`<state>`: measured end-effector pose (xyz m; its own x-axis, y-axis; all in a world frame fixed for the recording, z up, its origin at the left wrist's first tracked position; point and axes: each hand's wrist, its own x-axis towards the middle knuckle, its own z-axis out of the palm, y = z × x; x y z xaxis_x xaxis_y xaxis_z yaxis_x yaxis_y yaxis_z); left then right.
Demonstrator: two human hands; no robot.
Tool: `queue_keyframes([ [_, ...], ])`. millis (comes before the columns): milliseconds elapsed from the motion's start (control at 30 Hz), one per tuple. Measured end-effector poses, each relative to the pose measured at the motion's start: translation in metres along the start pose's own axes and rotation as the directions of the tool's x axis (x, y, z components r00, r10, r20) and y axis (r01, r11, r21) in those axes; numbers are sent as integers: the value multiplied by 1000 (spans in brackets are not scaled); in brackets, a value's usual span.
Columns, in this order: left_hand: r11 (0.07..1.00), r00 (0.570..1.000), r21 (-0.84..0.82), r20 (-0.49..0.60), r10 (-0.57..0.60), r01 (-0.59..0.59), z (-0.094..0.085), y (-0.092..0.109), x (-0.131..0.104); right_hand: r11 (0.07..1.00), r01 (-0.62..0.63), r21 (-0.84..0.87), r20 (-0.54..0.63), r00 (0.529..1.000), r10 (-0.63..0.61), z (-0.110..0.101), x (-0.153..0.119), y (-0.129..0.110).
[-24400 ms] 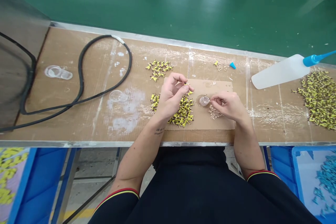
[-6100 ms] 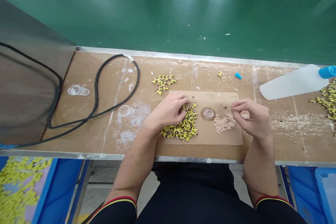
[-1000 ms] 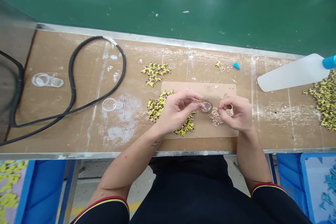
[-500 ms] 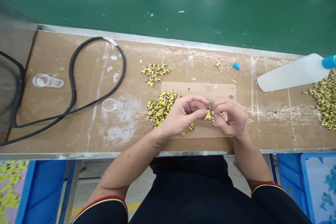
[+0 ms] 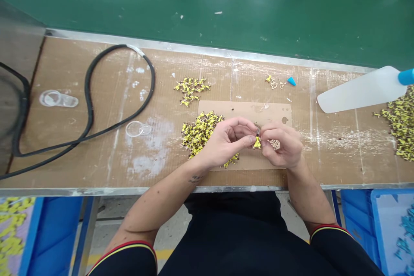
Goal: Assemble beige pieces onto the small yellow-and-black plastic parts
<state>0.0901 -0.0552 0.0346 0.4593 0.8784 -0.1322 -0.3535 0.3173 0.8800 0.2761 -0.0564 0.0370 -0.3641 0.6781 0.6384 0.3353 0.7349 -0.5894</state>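
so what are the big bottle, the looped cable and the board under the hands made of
The bottle looks like translucent, milky plastic with a soft sheen, probably polyethylene. The cable seems sheathed in matte black rubber or soft plastic; I can't tell which. The board looks like plain brown cardboard: dull and flat, with a few stains.

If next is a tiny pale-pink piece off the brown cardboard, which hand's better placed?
Right, I'd say. The right hand is close beside the tiny pale-pink pieces; the left hand is farther off, its fingers at the small dark-headed yellow figure.
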Motion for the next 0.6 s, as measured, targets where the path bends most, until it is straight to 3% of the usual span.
queue_keyframes([
  [167, 996, 999, 85, -6, 37, -36, -1, -3, -1, 1000, -9, -18, 22, 1000, 10, -1, 0, -1],
  [267, 982, 993, 145, 3, 121, -120, -1, -5, -2, 1000, -14, -19, 41, 999, 15, -2, 1, -1],
  [600, 843, 927, 403, 44, 372, -357, 0, 0, -7, 990, -84, 115, 150, 987, 66, -8, 2, 0],
])
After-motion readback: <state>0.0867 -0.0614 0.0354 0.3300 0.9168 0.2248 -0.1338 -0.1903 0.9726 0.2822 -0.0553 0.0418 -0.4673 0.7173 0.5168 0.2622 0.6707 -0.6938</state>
